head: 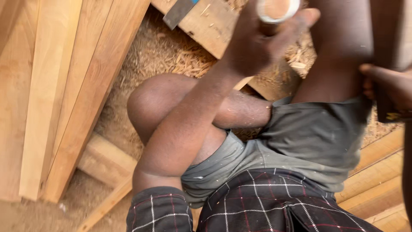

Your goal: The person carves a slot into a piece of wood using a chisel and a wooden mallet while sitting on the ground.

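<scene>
**Over the sawdust floor: one hand round a handle, the other on a dark piece**

Above the bent knee (148, 101) I see my left hand (257, 43) raised near the top of the view, its fingers wrapped tight round a wooden handle (274, 10). The handle's round end faces the camera, a reddish-brown disc ringed by a pale band; the rest of it is hidden inside the fist, so I cannot tell what it belongs to.

Right of the knee, at the picture's edge, my right hand (386, 88) lies against a dark upright piece (388, 34). The fingers curl round its near edge, but the hand is cut off by the frame and I cannot tell whether they truly clamp it.

Beyond the knee, the floor (159, 51) is a coarse mat of pale shavings and sawdust. A flat board (210, 25) lies across it, with a grey metal blade (178, 12) resting on its far end. Left of the knee, long smooth planks (60, 86) of light, fine-grained timber lean side by side, with a squared wooden block (107, 159) just below them. Nearer the camera than the knee are grey shorts (300, 141), dusted with wood flecks, and a dark checked shirt (257, 202).
</scene>
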### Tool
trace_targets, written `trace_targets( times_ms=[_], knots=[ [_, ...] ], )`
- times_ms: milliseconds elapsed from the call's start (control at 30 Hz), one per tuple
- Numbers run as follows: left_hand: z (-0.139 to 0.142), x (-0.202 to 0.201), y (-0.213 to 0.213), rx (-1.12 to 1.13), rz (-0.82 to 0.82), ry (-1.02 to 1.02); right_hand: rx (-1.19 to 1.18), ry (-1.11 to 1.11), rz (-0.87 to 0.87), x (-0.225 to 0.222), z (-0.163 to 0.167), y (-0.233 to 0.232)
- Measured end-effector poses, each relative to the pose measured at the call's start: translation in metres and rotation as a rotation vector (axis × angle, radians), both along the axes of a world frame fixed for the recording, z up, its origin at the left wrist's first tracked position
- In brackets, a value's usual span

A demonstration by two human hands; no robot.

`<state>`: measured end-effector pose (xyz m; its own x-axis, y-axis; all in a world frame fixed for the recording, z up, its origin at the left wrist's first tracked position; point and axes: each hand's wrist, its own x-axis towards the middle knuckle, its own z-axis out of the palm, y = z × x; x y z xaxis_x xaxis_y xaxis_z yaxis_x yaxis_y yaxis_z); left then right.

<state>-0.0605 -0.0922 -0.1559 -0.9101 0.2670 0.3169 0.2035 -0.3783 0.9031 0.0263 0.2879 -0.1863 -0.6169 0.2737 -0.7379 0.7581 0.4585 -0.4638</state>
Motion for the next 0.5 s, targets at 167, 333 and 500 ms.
trace_targets(
  times_ms=[167,333,500],
  knots=[
    [0.015,0.015,-0.005,-0.122,0.074,0.159,0.083,0.369,0.121,0.030,0.062,-0.050],
    [0.044,0.051,-0.011,-0.407,0.017,0.284,0.064,0.675,0.182,0.065,0.082,-0.083],
    [0.064,0.081,-0.019,-0.294,-0.192,0.134,0.105,0.734,0.212,0.095,0.104,-0.098]
  ],
)
